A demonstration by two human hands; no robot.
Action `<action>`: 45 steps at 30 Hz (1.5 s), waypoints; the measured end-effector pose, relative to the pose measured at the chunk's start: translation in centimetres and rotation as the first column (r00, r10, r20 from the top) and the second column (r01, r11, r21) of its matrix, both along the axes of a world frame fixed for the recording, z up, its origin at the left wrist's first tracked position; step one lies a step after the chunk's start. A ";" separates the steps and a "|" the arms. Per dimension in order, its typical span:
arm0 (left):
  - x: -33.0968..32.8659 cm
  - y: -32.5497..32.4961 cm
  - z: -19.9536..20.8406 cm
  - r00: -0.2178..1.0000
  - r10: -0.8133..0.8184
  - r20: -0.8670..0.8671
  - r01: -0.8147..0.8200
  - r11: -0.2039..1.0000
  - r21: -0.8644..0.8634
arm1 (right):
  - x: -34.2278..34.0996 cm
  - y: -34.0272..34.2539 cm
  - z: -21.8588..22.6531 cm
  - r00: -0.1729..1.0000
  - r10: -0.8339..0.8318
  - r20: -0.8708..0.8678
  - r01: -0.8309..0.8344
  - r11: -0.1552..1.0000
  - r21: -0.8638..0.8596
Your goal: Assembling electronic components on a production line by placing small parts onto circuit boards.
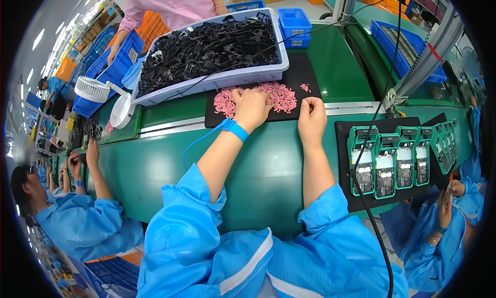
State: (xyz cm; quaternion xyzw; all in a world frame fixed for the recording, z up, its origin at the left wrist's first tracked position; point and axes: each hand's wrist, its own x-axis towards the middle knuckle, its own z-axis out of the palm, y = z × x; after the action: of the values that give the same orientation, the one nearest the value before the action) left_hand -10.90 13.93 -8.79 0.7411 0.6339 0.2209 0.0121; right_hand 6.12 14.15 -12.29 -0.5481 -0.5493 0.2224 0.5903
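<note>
Head view: L hand [251,107] at pink pcs [281,97], heaped on dark mat [304,70] on worktop [258,169], prob. for contrast & reach; can't tell its grip. R hand [312,119] by mat's R edge, grip pinched narrow, contents hidden.

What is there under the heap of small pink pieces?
A black mat shows around the pink pieces, so they appear to lie on it. Whatever is directly beneath them and the left hand is covered.
</note>
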 end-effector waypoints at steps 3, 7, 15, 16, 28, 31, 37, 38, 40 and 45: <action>-0.2 -0.2 0.0 0.998 -0.032 -0.060 0.033 0.999 0.016 | 0.0 0.0 0.2 0.999 -0.017 0.029 0.016 0.999 0.049; -0.4 -0.3 0.5 0.997 -0.050 -0.061 0.053 0.998 0.040 | -0.4 -0.1 0.7 0.999 -0.014 0.032 0.013 0.999 0.031; 0.4 -2.0 0.7 0.969 -0.054 -0.241 0.080 0.992 0.101 | -0.7 -0.8 0.3 0.984 0.063 0.165 -0.095 0.977 0.192; 0.9 -3.4 1.2 0.986 -0.053 -0.158 0.076 0.986 0.146 | -0.7 -1.1 0.6 0.977 0.134 0.168 -0.164 0.971 0.174; -2.4 -12.6 -1.3 0.840 0.105 0.533 -0.332 0.876 0.350 | -5.5 -5.6 0.2 0.571 0.821 0.015 -0.819 0.571 -0.058; -1.7 -11.6 -2.0 0.845 0.153 0.513 -0.325 0.908 0.264 | -4.4 -5.3 0.3 0.568 0.820 -0.069 -0.823 0.567 -0.041; -2.1 -11.0 -2.9 0.854 0.240 0.463 -0.399 0.872 0.284 | -4.8 -5.7 0.6 0.509 0.857 -0.082 -0.860 0.502 -0.093; -1.9 -10.8 -2.9 0.857 0.262 0.444 -0.407 0.873 0.269 | -4.7 -4.9 -0.3 0.466 0.883 -0.052 -0.885 0.463 -0.053; -1.3 -10.5 -3.0 0.861 0.264 0.434 -0.414 0.860 0.298 | -4.0 -4.2 -0.9 0.504 0.864 0.015 -0.861 0.504 -0.071; -0.8 -9.9 -3.5 0.837 0.228 0.497 -0.403 0.872 0.278 | -3.5 -5.2 0.6 0.510 0.859 -0.052 -0.858 0.503 -0.105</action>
State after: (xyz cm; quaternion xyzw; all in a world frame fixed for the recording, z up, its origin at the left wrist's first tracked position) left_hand -11.74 4.05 -12.30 0.5410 0.6755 0.5006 -0.0198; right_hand 2.62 8.93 -11.70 -0.2384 -0.7365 0.5153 0.3678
